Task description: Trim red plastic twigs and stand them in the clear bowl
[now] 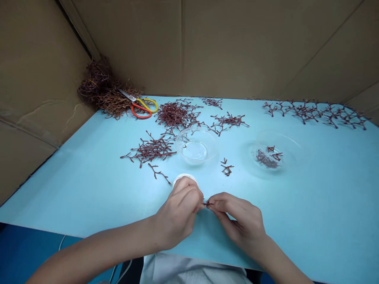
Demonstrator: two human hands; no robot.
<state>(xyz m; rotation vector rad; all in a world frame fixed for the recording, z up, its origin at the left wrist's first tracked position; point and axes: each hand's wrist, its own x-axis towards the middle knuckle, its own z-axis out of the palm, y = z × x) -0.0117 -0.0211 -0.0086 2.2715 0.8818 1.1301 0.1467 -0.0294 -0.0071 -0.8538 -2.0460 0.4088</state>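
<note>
**Lot on the blue board: one red-brown sprig (205,204) in hand, the rest laid out**

Held: you pinch the sprig between the fingertips of your left hand (179,209) and your right hand (241,221); both hands are closed on it, not spread, and it sits in the gap between them, raised off the pale blue board (325,221), probably so that both hands can work on so small a piece; your left hand is just beside a round white tub (184,178), partly hidden; lids or contents cannot be told.

Within reach: a clear bowl (195,146) of what looks like water; a second clear bowl (274,152) holding short sprigs; loose sprig piles (151,150) left of centre, apparently sorted apart from the tangled dry brown heap (102,92) in the far corner; orange-and-yellow-handled scissors (140,107) beside that heap, well away from your hands; a row of branched sprigs (314,112) along the far edge; cardboard walls (133,47) behind.
</note>
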